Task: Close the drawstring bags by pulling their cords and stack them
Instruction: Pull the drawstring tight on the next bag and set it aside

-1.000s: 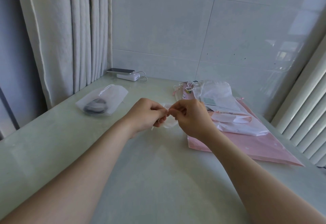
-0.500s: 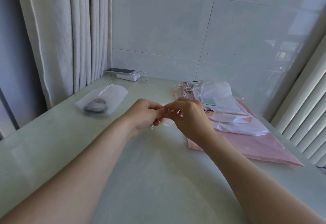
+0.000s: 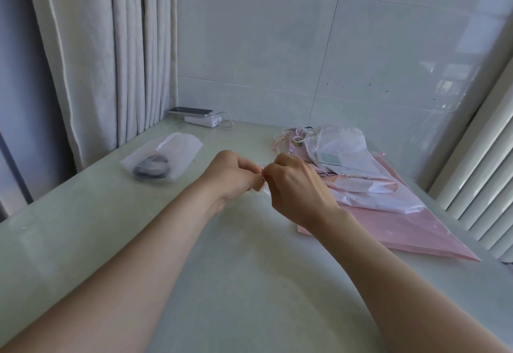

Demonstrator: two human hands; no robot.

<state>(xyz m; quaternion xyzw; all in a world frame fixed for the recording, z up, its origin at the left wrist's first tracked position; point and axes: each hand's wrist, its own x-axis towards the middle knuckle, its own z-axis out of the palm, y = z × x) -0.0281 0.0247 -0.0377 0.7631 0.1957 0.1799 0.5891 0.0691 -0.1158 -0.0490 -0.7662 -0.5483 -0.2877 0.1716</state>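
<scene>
Curled fingertips (image 3: 251,169) of both hands pinch a small white sheer drawstring bag (image 3: 263,187).
The left hand (image 3: 230,175) and right hand (image 3: 297,189) meet over the pale green tabletop (image 3: 249,283) and hide most of the bag. A translucent white pouch (image 3: 166,155) lies well left. A heap of white and pink bags (image 3: 349,164) sits just right.
</scene>
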